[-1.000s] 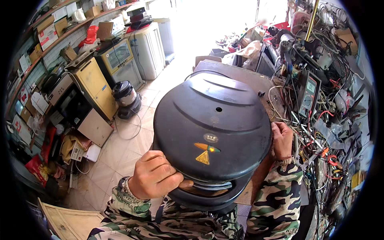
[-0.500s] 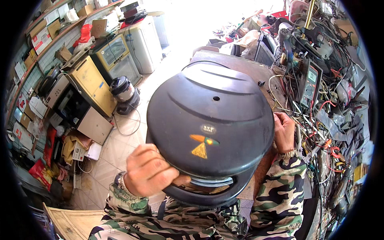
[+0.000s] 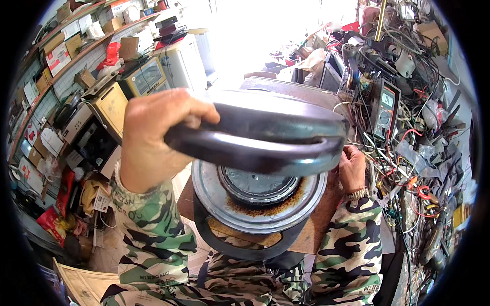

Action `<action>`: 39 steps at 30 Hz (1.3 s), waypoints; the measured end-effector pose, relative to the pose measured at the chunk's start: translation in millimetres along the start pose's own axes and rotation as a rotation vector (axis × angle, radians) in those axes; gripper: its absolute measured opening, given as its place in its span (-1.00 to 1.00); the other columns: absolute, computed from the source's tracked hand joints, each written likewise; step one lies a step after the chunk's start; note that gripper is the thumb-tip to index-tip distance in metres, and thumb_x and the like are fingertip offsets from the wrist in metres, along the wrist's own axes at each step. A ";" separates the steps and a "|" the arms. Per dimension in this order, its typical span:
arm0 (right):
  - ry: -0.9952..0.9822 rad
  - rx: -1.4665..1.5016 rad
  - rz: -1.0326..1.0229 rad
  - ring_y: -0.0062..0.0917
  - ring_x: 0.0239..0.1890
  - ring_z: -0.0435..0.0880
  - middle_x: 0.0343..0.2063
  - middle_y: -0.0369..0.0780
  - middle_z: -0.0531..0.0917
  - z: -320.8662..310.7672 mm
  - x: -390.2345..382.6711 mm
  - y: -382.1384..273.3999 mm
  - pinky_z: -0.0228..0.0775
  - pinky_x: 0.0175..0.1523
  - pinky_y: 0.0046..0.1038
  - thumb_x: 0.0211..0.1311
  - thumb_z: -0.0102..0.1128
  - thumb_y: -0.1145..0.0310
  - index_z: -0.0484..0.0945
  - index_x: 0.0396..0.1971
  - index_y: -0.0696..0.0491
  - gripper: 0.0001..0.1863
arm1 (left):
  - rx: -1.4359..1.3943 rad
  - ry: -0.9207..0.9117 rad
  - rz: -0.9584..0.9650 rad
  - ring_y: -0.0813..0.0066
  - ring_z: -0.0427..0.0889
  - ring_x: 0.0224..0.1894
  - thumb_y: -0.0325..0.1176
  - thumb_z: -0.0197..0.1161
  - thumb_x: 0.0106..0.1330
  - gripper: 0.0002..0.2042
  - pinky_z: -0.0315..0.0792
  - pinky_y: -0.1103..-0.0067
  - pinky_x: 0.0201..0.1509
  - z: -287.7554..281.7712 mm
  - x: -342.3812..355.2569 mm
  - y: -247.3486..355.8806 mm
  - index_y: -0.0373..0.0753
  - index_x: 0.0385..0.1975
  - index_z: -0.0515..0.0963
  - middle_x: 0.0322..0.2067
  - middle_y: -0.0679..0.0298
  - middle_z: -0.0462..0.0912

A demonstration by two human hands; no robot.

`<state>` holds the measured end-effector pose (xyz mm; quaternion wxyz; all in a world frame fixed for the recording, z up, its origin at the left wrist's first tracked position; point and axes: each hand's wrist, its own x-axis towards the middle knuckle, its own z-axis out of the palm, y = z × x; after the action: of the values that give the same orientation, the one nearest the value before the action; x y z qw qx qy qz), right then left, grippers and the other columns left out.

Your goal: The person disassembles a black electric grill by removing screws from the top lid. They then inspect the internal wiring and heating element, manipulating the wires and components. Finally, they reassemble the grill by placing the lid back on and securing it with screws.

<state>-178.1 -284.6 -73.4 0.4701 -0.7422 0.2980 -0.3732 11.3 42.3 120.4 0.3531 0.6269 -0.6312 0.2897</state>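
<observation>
- Here, the left hand [image 3: 153,137] sat at about ten o'clock, its fingers curled tight around the rim of a black round lid [image 3: 265,135], which was tilted edge-on toward the camera.
- The right hand [image 3: 352,168], at three o'clock, pressed against the far rim of the same lid; how far its fingers closed could not be told.
- Below the lid, near centre, lay a metal cooker body [image 3: 258,199] with a rust-brown ring around its inner plate [image 3: 258,183].
- The body rested on a wooden bench [image 3: 316,229].
- At two o'clock, a multimeter [image 3: 385,107] stood among tangled wires [image 3: 408,168].
</observation>
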 end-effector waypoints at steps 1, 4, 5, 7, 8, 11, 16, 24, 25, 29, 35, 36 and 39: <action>0.000 0.019 0.024 -0.62 -0.53 0.66 -0.43 -0.15 0.71 1.3 0.7 0.9 0.54 -0.51 -0.55 0.43 0.18 0.40 0.60 -0.18 0.32 -0.77 | -0.014 0.026 0.018 0.61 0.55 -0.55 -0.50 0.58 -0.12 -0.72 0.36 0.65 -0.46 -0.5 4.9 -3.2 -0.20 -0.39 0.63 -0.56 0.38 0.61; -0.005 0.028 0.023 -0.62 -0.54 0.65 -0.44 -0.18 0.69 -0.9 1.3 8.3 0.54 -0.51 -0.56 0.42 0.18 0.41 0.59 -0.17 0.31 -0.77 | -0.003 -0.010 -0.032 0.63 0.54 -0.54 -0.41 0.64 -0.09 -0.71 0.36 0.65 -0.45 -0.8 14.6 -0.9 -0.18 -0.38 0.65 -0.56 0.39 0.61; -0.007 0.029 0.027 -0.62 -0.54 0.64 -0.44 -0.19 0.69 -0.8 1.9 7.4 0.54 -0.51 -0.56 0.42 0.18 0.41 0.59 -0.16 0.31 -0.78 | -0.020 0.000 -0.041 0.67 0.49 -0.54 -0.43 0.61 -0.08 -0.73 0.31 0.66 -0.45 -0.1 16.4 -1.3 -0.20 -0.41 0.64 -0.59 0.43 0.53; 0.000 0.022 0.040 -0.63 -0.53 0.64 -0.44 -0.20 0.68 0.2 0.7 1.1 0.53 -0.50 -0.58 0.42 0.18 0.43 0.59 -0.17 0.31 -0.79 | -0.053 0.021 -0.058 0.74 0.39 -0.54 -0.46 0.55 -0.07 -0.78 0.23 0.68 -0.44 -0.4 19.6 -4.6 -0.23 -0.46 0.61 -0.64 0.50 0.38; 0.012 0.024 0.033 -0.64 -0.54 0.63 -0.44 -0.20 0.68 1.1 0.6 0.5 0.53 -0.50 -0.58 0.42 0.18 0.43 0.59 -0.17 0.31 -0.79 | -0.029 -0.019 -0.063 0.77 0.39 -0.52 -0.45 0.59 -0.07 -0.76 0.24 0.70 -0.43 -4.2 22.2 -5.2 -0.23 -0.44 0.62 -0.61 0.50 0.44; 0.002 0.019 0.034 -0.64 -0.56 0.63 -0.43 -0.19 0.68 -1.7 0.9 1.2 0.50 -0.51 -0.59 0.41 0.18 0.44 0.58 -0.17 0.31 -0.80 | -0.085 -0.039 -0.068 0.77 0.40 -0.50 -0.45 0.62 -0.11 -0.72 0.27 0.73 -0.41 -4.4 28.3 -9.2 -0.24 -0.42 0.63 -0.55 0.49 0.52; 0.015 -0.005 0.056 -0.62 -0.57 0.63 -0.43 -0.19 0.69 -1.9 3.8 4.1 0.50 -0.51 -0.58 0.40 0.21 0.43 0.59 -0.18 0.29 -0.81 | -0.137 -0.002 -0.105 0.78 0.50 -0.46 -0.47 0.64 -0.07 -0.71 0.33 0.75 -0.38 -3.4 31.8 -19.1 -0.26 -0.39 0.64 -0.47 0.44 0.64; 0.003 -0.047 0.050 -0.62 -0.50 0.67 -0.45 -0.20 0.70 -1.3 1.2 2.6 0.52 -0.48 -0.58 0.39 0.22 0.45 0.60 -0.20 0.28 -0.82 | -0.108 0.060 -0.104 0.70 0.63 -0.37 -0.51 0.63 -0.05 -0.71 0.44 0.74 -0.30 0.7 40.3 -29.9 -0.26 -0.35 0.65 -0.43 0.40 0.68; 0.001 -0.066 0.015 -0.63 -0.51 0.66 -0.45 -0.20 0.69 0.7 3.7 -0.7 0.51 -0.49 -0.58 0.39 0.21 0.45 0.59 -0.19 0.28 -0.82 | -0.118 0.078 -0.077 0.69 0.63 -0.35 -0.51 0.62 -0.05 -0.70 0.46 0.73 -0.28 -6.1 39.6 -30.4 -0.27 -0.33 0.65 -0.41 0.39 0.68; 0.021 -0.095 0.010 -0.63 -0.56 0.63 -0.45 -0.18 0.70 -4.9 1.7 9.6 0.50 -0.49 -0.59 0.40 0.21 0.44 0.59 -0.17 0.30 -0.80 | -0.664 0.041 0.017 0.63 0.61 -0.26 -0.48 0.46 0.21 -0.65 0.52 0.68 -0.14 3.7 30.1 -48.5 -0.33 -0.01 0.59 -0.28 0.28 0.67; 0.015 -0.093 -0.013 -0.65 -0.56 0.63 -0.44 -0.17 0.70 -5.9 1.2 13.7 0.51 -0.50 -0.60 0.40 0.21 0.44 0.59 -0.16 0.29 -0.80 | -0.790 -0.061 0.037 0.57 0.70 -0.33 -0.39 0.44 0.31 -0.80 0.58 0.66 -0.24 8.6 43.0 -58.8 -0.34 -0.16 0.68 -0.32 0.20 0.75; 0.022 -0.093 0.030 -0.65 -0.55 0.63 -0.44 -0.18 0.71 -6.4 -1.5 7.0 0.50 -0.47 -0.59 0.39 0.22 0.44 0.59 -0.16 0.29 -0.80 | -0.811 -0.033 0.035 0.58 0.69 -0.35 -0.38 0.44 0.31 -0.80 0.57 0.67 -0.27 11.0 45.2 -56.9 -0.34 -0.18 0.68 -0.34 0.21 0.75; 0.015 -0.141 -0.057 -0.65 -0.55 0.63 -0.45 -0.20 0.71 -2.8 3.6 12.5 0.49 -0.45 -0.58 0.38 0.23 0.44 0.60 -0.16 0.28 -0.81 | -0.754 0.076 0.093 0.60 0.67 -0.39 -0.35 0.42 0.34 -0.81 0.55 0.67 -0.32 14.2 46.6 -52.1 -0.35 -0.20 0.69 -0.38 0.22 0.75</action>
<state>-179.6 -293.6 -83.2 0.4037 -0.7788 0.3057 -0.3702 63.6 1.1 145.8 0.5686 0.4126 -0.7076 0.0758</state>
